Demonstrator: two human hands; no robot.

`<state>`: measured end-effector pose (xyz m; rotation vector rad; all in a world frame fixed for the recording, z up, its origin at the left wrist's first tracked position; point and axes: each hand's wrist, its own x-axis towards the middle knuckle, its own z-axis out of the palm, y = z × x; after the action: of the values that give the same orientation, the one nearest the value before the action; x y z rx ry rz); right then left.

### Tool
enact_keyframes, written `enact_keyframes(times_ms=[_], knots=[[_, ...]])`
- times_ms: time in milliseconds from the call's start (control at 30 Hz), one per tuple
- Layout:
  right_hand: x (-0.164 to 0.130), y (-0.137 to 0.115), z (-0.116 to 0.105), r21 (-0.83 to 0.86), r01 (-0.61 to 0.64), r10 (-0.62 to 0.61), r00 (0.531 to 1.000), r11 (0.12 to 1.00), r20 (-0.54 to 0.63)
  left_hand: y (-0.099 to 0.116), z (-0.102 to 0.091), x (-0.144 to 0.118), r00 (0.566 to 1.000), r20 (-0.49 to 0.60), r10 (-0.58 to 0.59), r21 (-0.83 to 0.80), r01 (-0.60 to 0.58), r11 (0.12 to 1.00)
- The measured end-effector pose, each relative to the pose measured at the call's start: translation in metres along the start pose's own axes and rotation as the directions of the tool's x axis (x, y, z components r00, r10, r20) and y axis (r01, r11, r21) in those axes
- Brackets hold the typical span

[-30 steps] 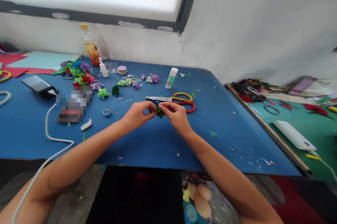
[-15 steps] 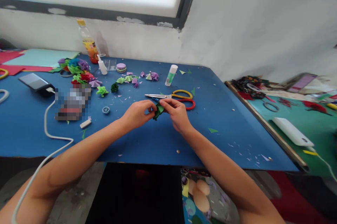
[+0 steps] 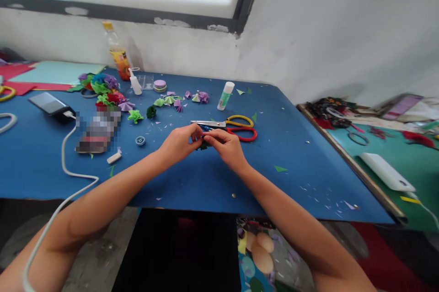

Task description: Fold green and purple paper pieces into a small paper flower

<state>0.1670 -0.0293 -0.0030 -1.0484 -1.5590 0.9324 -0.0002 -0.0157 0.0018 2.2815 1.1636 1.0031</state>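
My left hand [image 3: 181, 141] and my right hand [image 3: 227, 146] meet over the blue table, fingers pinched on one small dark green paper piece [image 3: 203, 145]. Most of that paper is hidden behind the fingers. Just beyond my fingertips lie scissors [image 3: 240, 128] with one yellow and one red handle, blades pointing left. A white-capped glue stick [image 3: 225, 96] stands upright behind them. To the left sit a dark green paper flower [image 3: 151, 111] and a light green one [image 3: 135, 116].
Purple and green folded papers [image 3: 169, 100], a squeeze bottle [image 3: 135, 82], a juice bottle [image 3: 119, 56] and a phone [image 3: 50, 103] with a white cable [image 3: 65, 159] are on the left. A white power bank [image 3: 387, 172] lies on the green table at right.
The green paper has turned between my fingers and shows less now. My fingers have drawn closer together. The whole view has shifted slightly.
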Motion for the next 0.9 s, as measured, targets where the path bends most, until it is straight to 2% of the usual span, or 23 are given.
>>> enact_keyframes(times_ms=[133, 233, 400, 500, 600, 733, 800, 900], knots=[[0.002, 0.002, 0.000, 0.109, -0.056, 0.058, 0.998, 0.992, -0.013, -0.001, 0.000, 0.001, 0.999, -0.039, 0.024, -0.007, -0.025, 1.000], [0.003, 0.002, -0.001, 0.158, -0.076, 0.081, 0.996, 0.984, -0.029, 0.000, -0.002, 0.001, 0.999, 0.022, 0.044, -0.014, -0.044, 0.999], [0.003, 0.002, -0.004, 0.092, -0.088, 0.089, 0.996, 0.992, -0.007, 0.001, -0.002, 0.001, 0.989, 0.123, -0.078, -0.169, 0.099, 0.981], [0.004, 0.000, -0.005, 0.027, -0.056, 0.057, 0.998, 0.998, -0.041, 0.002, -0.001, 0.002, 0.966, 0.201, -0.165, -0.356, 0.229, 0.906], [0.005, 0.000, -0.007, -0.001, -0.037, 0.036, 0.994, 0.999, -0.100, 0.005, -0.001, 0.005, 0.930, 0.282, -0.234, -0.520, 0.353, 0.778], [0.006, 0.001, -0.007, 0.027, -0.052, 0.055, 0.990, 0.998, -0.133, 0.011, -0.004, 0.005, 0.858, 0.423, -0.291, -0.592, 0.505, 0.628], [0.007, 0.003, -0.006, 0.063, -0.070, 0.079, 0.987, 0.996, -0.142, 0.012, -0.005, 0.005, 0.836, 0.472, -0.279, -0.591, 0.535, 0.604], [0.007, 0.005, -0.005, 0.130, -0.104, 0.122, 0.982, 0.986, -0.143, 0.011, -0.004, 0.004, 0.864, 0.446, -0.235, -0.574, 0.478, 0.665]])
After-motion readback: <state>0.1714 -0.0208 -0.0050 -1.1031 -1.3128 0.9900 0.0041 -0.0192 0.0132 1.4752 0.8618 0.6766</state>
